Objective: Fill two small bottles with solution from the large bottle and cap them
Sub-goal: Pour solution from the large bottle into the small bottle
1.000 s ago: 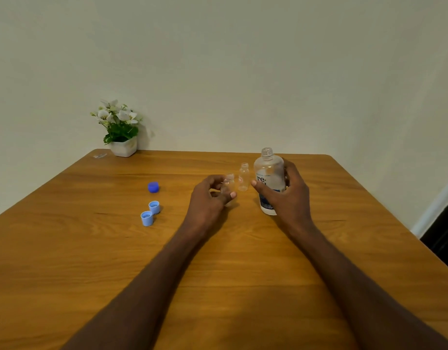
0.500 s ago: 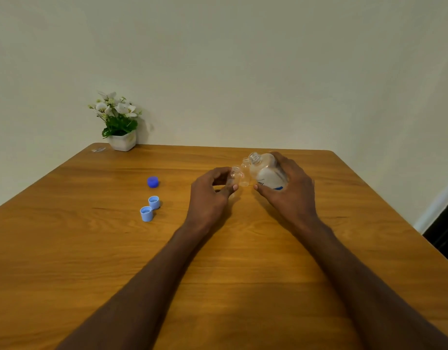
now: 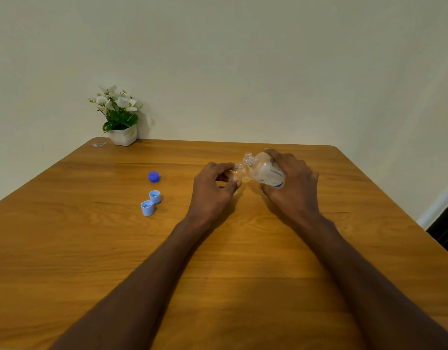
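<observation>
Large bottle (image 3: pixel 265 171) uncapped, tilted left, mouth over clear small bottle (image 3: pixel 237 173); three blue caps loose.

two hands are showing over the bench (image 3: pixel 91 248): the left hand (image 3: pixel 212 190) and the right hand (image 3: pixel 291 188). one large bottle (image 3: pixel 264 170) is tilting in the right hand. two small bottles are sitting by the fingers, one small bottle (image 3: pixel 237 171) in the left hand and a second small bottle (image 3: pixel 247 157) partly hiding behind the large one. three caps are lying apart on the wood: one dark blue cap (image 3: pixel 153 176) and two light blue caps (image 3: pixel 155 197) (image 3: pixel 147 207). one potted plant (image 3: pixel 120 114) is standing at the far corner.
</observation>
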`<act>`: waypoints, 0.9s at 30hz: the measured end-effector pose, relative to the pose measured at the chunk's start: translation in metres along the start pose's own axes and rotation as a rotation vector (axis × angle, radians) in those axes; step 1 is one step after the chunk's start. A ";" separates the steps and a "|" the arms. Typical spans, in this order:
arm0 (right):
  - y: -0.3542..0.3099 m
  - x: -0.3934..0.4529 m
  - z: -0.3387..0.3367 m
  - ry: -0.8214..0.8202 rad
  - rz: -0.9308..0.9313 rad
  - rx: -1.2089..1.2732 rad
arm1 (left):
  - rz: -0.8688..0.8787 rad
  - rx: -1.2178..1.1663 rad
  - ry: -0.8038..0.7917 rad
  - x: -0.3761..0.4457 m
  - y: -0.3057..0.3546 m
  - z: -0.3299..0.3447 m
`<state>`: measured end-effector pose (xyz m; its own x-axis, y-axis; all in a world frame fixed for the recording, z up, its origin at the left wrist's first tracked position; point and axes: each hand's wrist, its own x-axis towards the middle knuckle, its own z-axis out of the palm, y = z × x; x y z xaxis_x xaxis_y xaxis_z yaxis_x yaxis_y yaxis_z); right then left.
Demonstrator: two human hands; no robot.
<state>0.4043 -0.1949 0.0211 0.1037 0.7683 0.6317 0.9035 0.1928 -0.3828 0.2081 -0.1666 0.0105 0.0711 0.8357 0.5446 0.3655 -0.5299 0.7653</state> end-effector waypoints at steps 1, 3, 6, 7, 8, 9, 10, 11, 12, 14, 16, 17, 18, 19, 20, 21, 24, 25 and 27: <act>0.000 0.000 -0.001 -0.001 0.000 -0.002 | 0.003 0.004 -0.004 0.000 -0.001 0.000; 0.000 0.000 -0.001 -0.006 0.002 -0.004 | 0.009 0.011 -0.012 0.000 -0.001 0.001; 0.000 0.000 -0.003 -0.016 0.005 -0.022 | 0.009 0.013 -0.027 0.001 -0.001 0.002; 0.000 0.000 -0.003 -0.019 0.005 -0.029 | 0.012 0.012 -0.029 0.001 -0.001 0.002; 0.000 0.000 -0.003 -0.020 0.006 -0.034 | 0.015 0.011 -0.030 0.001 -0.001 0.002; 0.000 0.000 -0.003 -0.021 0.009 -0.038 | 0.016 0.010 -0.032 0.000 -0.001 0.002; 0.000 0.000 -0.004 -0.022 0.012 -0.040 | 0.016 0.012 -0.034 0.000 -0.001 0.002; 0.000 0.001 -0.004 -0.023 0.015 -0.041 | 0.014 0.013 -0.036 0.000 -0.001 0.002; 0.000 0.001 -0.004 -0.024 0.017 -0.043 | 0.011 0.015 -0.038 0.000 -0.001 0.002; 0.001 0.001 -0.004 -0.028 0.017 -0.045 | 0.010 0.021 -0.039 0.001 -0.001 0.002; 0.001 0.001 -0.004 -0.028 0.015 -0.045 | 0.013 0.018 -0.041 0.001 0.000 0.002; 0.001 0.001 -0.004 -0.027 0.013 -0.044 | 0.014 0.013 -0.043 0.001 0.000 0.002; 0.001 0.001 -0.005 -0.027 0.010 -0.044 | 0.014 0.009 -0.045 0.000 0.000 0.002; 0.001 0.001 -0.005 -0.026 0.007 -0.042 | 0.013 0.005 -0.046 0.000 0.000 0.002; 0.001 0.001 -0.005 -0.026 0.004 -0.040 | 0.013 0.003 -0.047 0.000 0.000 0.002; 0.000 0.000 -0.005 -0.028 0.001 -0.035 | 0.013 0.004 -0.050 0.000 0.000 0.002; -0.001 0.000 -0.005 -0.033 -0.006 -0.026 | 0.014 0.013 -0.057 0.001 -0.001 0.002; -0.001 0.000 -0.005 -0.034 -0.006 -0.027 | 0.016 0.013 -0.058 0.001 -0.001 0.002; -0.002 0.000 -0.005 -0.034 -0.005 -0.029 | 0.023 0.014 -0.058 0.001 -0.002 0.002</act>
<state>0.4049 -0.1982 0.0253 0.0855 0.7879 0.6098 0.9156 0.1792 -0.3599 0.2098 -0.1643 0.0087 0.1330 0.8302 0.5414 0.3756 -0.5477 0.7476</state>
